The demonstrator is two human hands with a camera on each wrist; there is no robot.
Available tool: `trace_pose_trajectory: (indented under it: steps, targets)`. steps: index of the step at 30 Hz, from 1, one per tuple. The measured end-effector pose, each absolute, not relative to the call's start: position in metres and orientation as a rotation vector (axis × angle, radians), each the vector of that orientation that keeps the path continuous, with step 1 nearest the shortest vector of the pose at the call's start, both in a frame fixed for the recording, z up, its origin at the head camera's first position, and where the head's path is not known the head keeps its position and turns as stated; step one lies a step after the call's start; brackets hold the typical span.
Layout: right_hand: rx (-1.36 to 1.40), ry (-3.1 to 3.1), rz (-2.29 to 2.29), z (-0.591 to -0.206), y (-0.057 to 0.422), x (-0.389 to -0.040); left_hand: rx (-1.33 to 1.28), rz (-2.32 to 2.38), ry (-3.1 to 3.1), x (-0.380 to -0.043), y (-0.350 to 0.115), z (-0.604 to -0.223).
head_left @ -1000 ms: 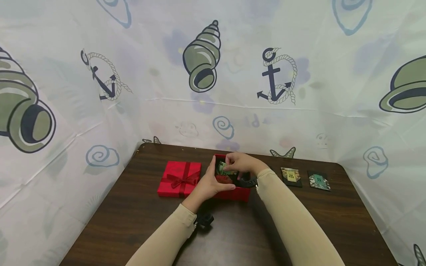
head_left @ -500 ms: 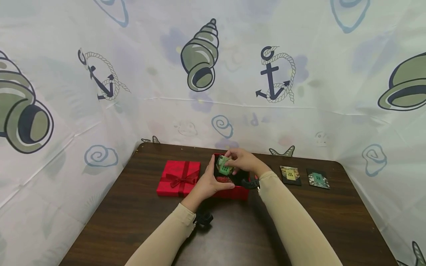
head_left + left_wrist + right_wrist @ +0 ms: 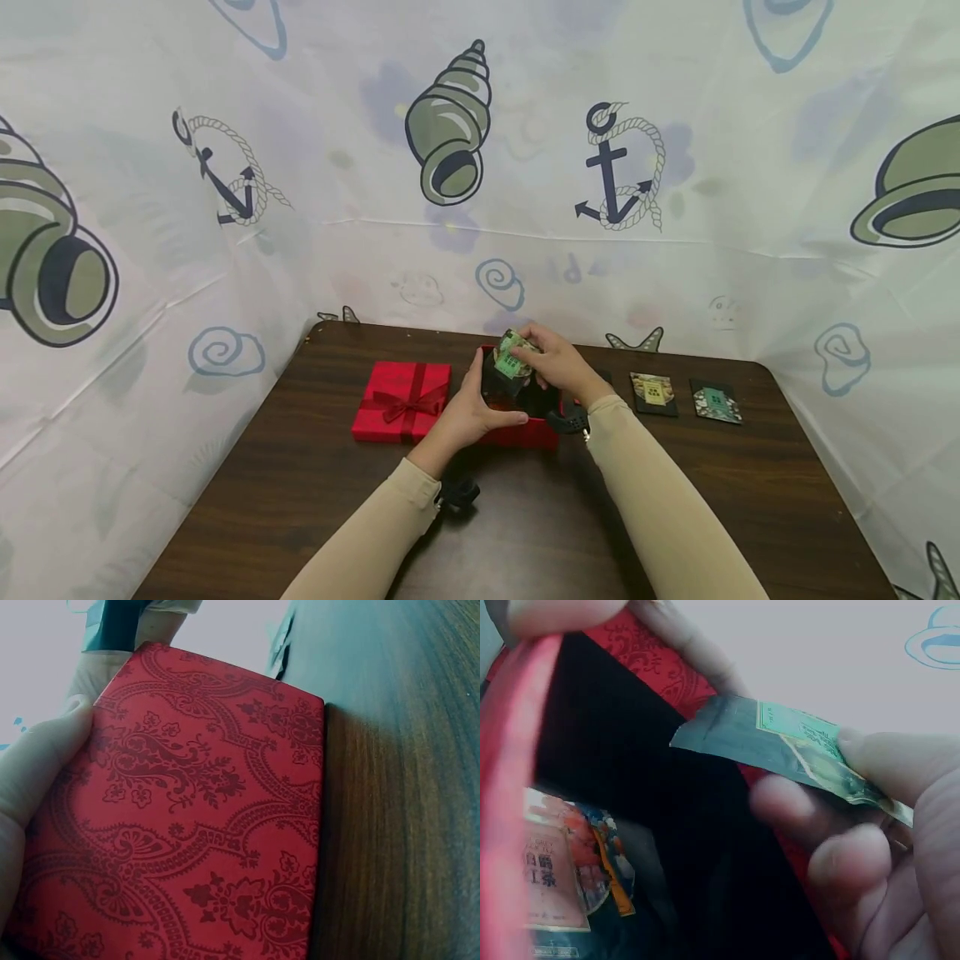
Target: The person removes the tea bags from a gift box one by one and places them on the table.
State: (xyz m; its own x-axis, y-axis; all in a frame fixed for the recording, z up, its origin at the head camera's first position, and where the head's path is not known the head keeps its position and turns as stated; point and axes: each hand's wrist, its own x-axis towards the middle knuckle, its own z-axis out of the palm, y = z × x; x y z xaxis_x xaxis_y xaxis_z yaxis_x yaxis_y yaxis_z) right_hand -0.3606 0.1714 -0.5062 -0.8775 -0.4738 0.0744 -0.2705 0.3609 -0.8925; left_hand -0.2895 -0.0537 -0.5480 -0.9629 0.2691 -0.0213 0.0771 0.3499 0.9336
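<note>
A red patterned gift box [image 3: 536,433] sits without its lid in the middle of the table, black inside. My left hand [image 3: 468,408] holds it at the left, thumb along the front rim and fingers along the left side; the left wrist view shows the thumb at the edge of the red box wall [image 3: 202,802]. My right hand [image 3: 558,364] pinches a green-labelled tea sachet [image 3: 512,357] between thumb and fingers, over the open box. In the right wrist view the sachet [image 3: 780,742] tilts above the black interior, where other tea sachets [image 3: 555,877] lie.
Left of the box lies its red lid [image 3: 403,402] with a ribbon bow. To the right, a yellow-labelled sachet [image 3: 653,394] and a teal-labelled sachet [image 3: 716,403] lie flat on the dark wooden table [image 3: 517,533]. A patterned white curtain [image 3: 547,275] hangs behind.
My right hand has lifted the green-labelled tea sachet up from inside the box, and its label now shows above the rim. The left hand stays on the box.
</note>
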Motion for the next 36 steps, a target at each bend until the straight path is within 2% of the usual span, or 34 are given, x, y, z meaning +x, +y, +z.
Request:
trace_pose_trajectory:
  steps: [6, 16, 24, 31, 36]
  targets:
    - [-0.662, 2.302, -1.651, -0.501, 0.176, -0.355, 0.311, 1.644, 2.453, -0.290, -0.054, -0.547]
    - [-0.603, 2.455, -1.770, -0.502, 0.190, -0.329, 0.285, 1.643, 2.456, -0.288, -0.054, -0.549]
    - [-0.593, 2.393, -1.978, -0.506, 0.218, -0.304, 0.273, 1.643, 2.448, -0.287, -0.054, -0.547]
    - [-0.675, 2.498, -1.966, -0.516, 0.240, -0.286, 0.282, 1.650, 2.444, -0.288, -0.055, -0.547]
    - [-0.633, 2.543, -2.001, -0.525, 0.256, -0.272, 0.263, 1.645, 2.444, -0.289, -0.053, -0.548]
